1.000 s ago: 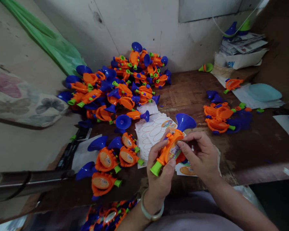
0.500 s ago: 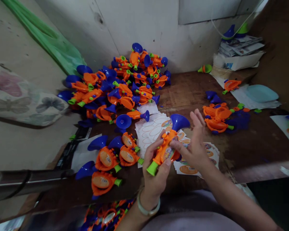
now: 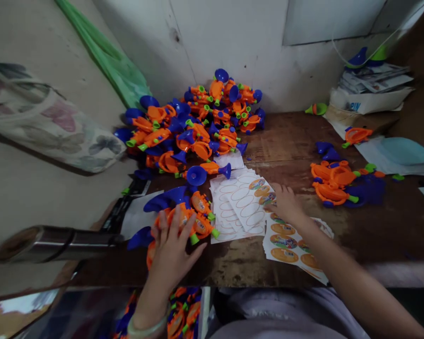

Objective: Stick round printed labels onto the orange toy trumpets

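Note:
My left hand is spread with its fingers apart over a group of orange and blue toy trumpets at the left, and it hides some of them. Several of these trumpets carry oval stickers. My right hand reaches over the sticker sheets, fingers stretched out at the edge of a partly used sheet. No sticker can be made out in its fingers. Beneath the used sheet lie more backing sheets with blank oval outlines.
A large pile of toy trumpets lies against the wall. More orange trumpet bodies and a light blue lid are at the right. A steel flask juts in at the left. Below the table edge, more trumpets are visible.
The trumpet my left hand held is no longer in it; that hand has moved left and opened over the labelled trumpets. My right hand has gone down to the sticker sheets. The view has shifted.

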Demonstrator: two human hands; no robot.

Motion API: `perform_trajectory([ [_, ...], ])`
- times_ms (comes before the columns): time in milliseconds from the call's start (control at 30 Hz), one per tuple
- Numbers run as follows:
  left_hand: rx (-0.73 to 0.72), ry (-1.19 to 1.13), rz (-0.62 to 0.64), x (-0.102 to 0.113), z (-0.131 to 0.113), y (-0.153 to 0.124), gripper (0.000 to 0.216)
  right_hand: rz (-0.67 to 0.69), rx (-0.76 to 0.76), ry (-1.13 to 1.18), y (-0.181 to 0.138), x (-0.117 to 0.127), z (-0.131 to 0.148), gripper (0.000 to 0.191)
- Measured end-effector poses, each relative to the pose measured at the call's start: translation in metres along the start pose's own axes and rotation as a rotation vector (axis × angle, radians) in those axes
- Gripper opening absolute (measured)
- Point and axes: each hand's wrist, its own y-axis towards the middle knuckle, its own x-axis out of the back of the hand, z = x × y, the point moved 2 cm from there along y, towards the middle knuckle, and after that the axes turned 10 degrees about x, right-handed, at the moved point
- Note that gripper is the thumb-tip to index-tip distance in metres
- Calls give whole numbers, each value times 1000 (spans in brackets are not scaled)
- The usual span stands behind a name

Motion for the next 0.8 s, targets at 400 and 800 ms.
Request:
perform_trajectory([
  [400, 57, -70, 267, -31, -136, 40, 28, 42, -54, -30, 20, -11, -10, 86],
  [800, 215, 6, 337, -85, -173, 139, 33, -120, -33, 167, 14, -14, -10, 93],
])
